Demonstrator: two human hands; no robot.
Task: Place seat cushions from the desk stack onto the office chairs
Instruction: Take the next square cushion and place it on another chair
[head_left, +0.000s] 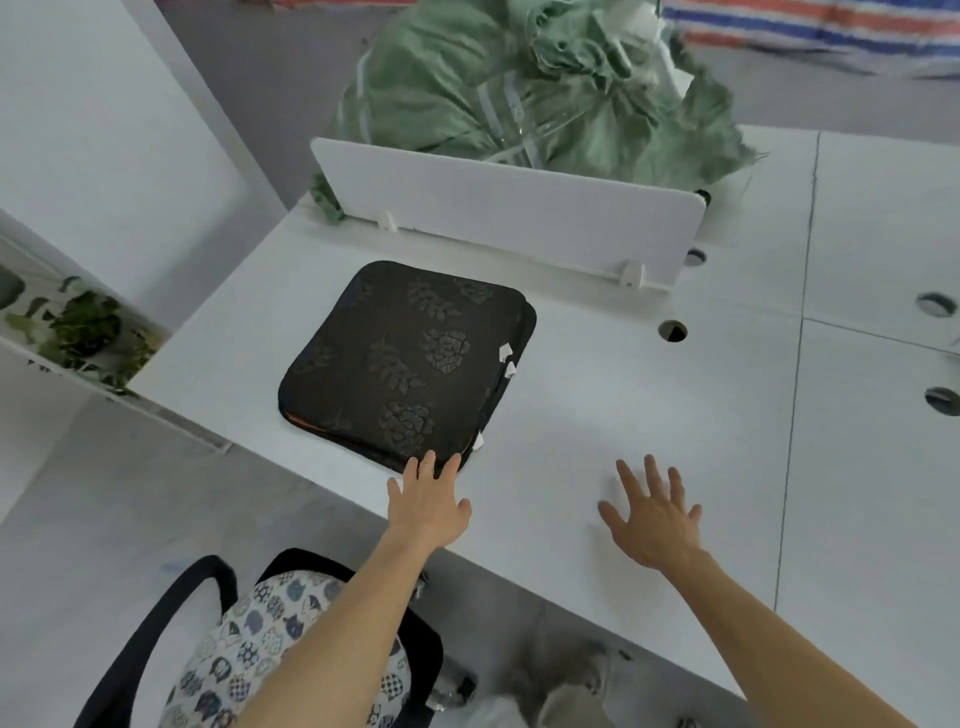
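A stack of dark seat cushions (405, 358) with a leaf and flower pattern lies on the white desk (623, 426). My left hand (428, 506) reaches forward with straight fingers, its fingertips touching the stack's near corner. My right hand (652, 517) hovers over the bare desk to the right of the stack, fingers spread, holding nothing. Below the desk edge stands a black office chair (156, 644) with a white cushion (260, 644) printed with cat faces on its seat, partly hidden by my left forearm.
A white divider panel (519, 208) stands at the desk's far edge, with a green cloth bundle (519, 88) behind it. Round cable holes (672, 331) dot the desk. A planter with green leaves (85, 332) sits at the left. A grey cat (561, 691) lies under the desk.
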